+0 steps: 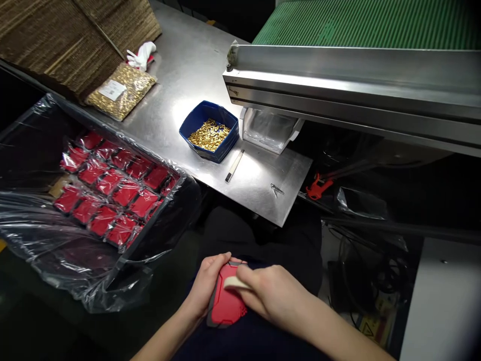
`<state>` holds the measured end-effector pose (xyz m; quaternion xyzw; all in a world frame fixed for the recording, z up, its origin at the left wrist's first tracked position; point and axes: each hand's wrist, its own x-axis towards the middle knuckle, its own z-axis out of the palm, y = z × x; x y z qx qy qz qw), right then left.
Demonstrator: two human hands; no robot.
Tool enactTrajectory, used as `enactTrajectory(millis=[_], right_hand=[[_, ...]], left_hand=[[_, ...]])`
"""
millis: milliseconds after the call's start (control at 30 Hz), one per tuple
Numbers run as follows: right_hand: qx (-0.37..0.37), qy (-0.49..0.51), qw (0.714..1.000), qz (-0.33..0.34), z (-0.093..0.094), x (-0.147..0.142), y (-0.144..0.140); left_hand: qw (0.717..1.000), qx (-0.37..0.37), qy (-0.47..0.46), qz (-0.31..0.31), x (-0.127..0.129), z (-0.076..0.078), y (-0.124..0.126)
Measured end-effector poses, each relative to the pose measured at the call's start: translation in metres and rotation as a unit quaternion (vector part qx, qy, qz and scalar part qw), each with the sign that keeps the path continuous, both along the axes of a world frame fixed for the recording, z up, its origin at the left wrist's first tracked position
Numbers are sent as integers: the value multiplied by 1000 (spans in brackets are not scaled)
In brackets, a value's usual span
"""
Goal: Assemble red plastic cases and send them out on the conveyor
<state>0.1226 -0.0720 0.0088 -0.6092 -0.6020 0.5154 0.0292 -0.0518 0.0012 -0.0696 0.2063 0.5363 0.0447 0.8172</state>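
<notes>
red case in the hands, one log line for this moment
left hand holds red case | right hand presses pale strip on it

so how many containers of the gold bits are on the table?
2. A blue bin at the table's middle, open, and a clear sealed bag further left by the cardboard. More may sit hidden out of view.
</notes>
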Motion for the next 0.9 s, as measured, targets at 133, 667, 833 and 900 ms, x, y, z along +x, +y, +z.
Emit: enactTrajectory(millis=[133,667,833,900], right_hand=[[-40,5,999,-19,3,-1,-6],[8,-161,986,-52,4,3,44],[40,-174,947,-267,-57,57,119],[55,-190,938,-283,-80,74,136]], left_hand=[[1000,-22,11,-13,0,-1,-1],[992,-112,19,63,-6,-7,6],[968,-183,-133,107,-25,2,14],[947,-197,-228,108,-32,5,14]])
